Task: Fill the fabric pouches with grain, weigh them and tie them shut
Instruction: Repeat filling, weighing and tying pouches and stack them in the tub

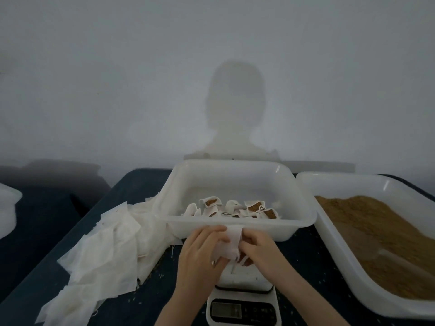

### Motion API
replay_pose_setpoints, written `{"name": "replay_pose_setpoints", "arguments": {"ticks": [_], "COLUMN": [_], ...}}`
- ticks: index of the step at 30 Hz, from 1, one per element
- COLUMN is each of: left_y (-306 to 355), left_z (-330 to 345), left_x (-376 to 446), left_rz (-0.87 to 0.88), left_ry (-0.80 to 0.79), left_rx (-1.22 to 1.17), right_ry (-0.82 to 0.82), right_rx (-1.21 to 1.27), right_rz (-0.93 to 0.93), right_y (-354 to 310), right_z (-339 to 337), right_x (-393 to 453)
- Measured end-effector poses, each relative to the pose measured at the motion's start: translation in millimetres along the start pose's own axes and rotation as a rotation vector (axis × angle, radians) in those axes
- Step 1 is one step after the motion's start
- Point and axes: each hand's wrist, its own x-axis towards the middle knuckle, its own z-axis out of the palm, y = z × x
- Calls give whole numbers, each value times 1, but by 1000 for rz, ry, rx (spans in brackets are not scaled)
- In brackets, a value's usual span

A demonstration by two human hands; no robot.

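Observation:
Both hands hold one white fabric pouch (229, 244) above the white kitchen scale (242, 300). My left hand (200, 252) grips its left side with curled fingers. My right hand (259, 249) pinches its right edge near the drawstring. Whether the pouch holds grain cannot be seen. Behind the hands stands a white plastic bin (235, 222) with several filled pouches (235, 208) showing brown grain. On the right, a white tub (334, 245) holds a heap of brown grain (376, 236).
A pile of empty white pouches (106, 250) lies on the dark table (313, 262) to the left of the bin. Another white container (7, 208) shows at the far left edge. A plain wall rises behind the table.

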Motion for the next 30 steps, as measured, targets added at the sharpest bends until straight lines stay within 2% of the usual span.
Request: {"name": "replay_pose_setpoints", "arguments": {"ticks": [4,6,8,13,17,22,28,30], "left_y": [-1,-4,-6,-4,0,6,13,16], "left_z": [5,7,7,10,15,20,24,25], "left_x": [12,18,21,22,23,25,25,24], "left_rz": [-193,-221,-204,-103,-155,-217,-228,-236], "left_ry": [-323,-456,-518,-443,-491,-532,-547,-543], "left_rx": [-105,-50,-27,-6,-33,-19,11,13], "right_ry": [25,26,11,16,106,213,168,143], "right_rx": [-139,-146,-119,-148,-183,-374,-338,-417], "right_rz": [-50,-67,-68,-71,-120,-254,-230,-232], "right_y": [1,-2,-6,-9,-10,-11,-13,-12], "right_z": [-13,-20,-28,-42,-46,-50,-64,-66], "right_x": [0,0,-1,-3,-7,-12,-15,-16]}}
